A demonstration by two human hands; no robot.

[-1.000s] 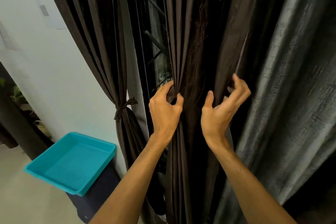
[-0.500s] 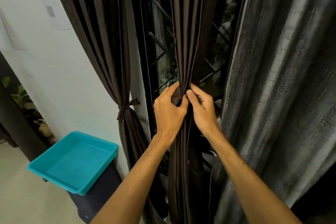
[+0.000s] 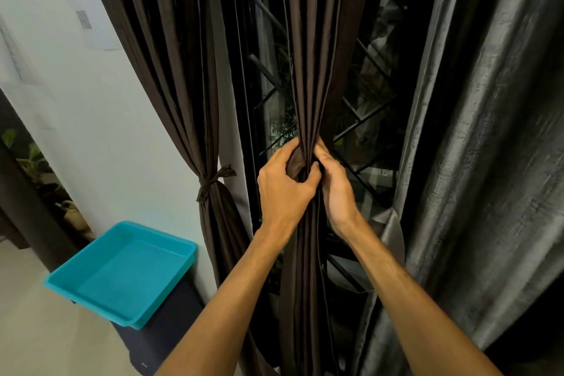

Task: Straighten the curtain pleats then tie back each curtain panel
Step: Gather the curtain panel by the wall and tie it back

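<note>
Both hands bunch the middle curtain panel (image 3: 308, 70) at mid-height, left hand (image 3: 283, 186) and right hand (image 3: 335, 189) touching. Each grip is curled round the gathered pleats. Panel's long axis runs vertical through both grips; no tie-back visible here.

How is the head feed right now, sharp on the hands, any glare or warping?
Head view: left hand, right hand and gathered brown panel sharp, evenly lit; head view's right edge: grey curtain shiny, slightly smeared; window behind dark.

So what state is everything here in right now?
Left curtain panel: tied back.
Middle curtain panel: bunched, untied, gripped.
Grey curtain: hanging loose.
Left hand: gripping the middle curtain panel.
Right hand: gripping it too.
Teal tray: open side up.
</note>
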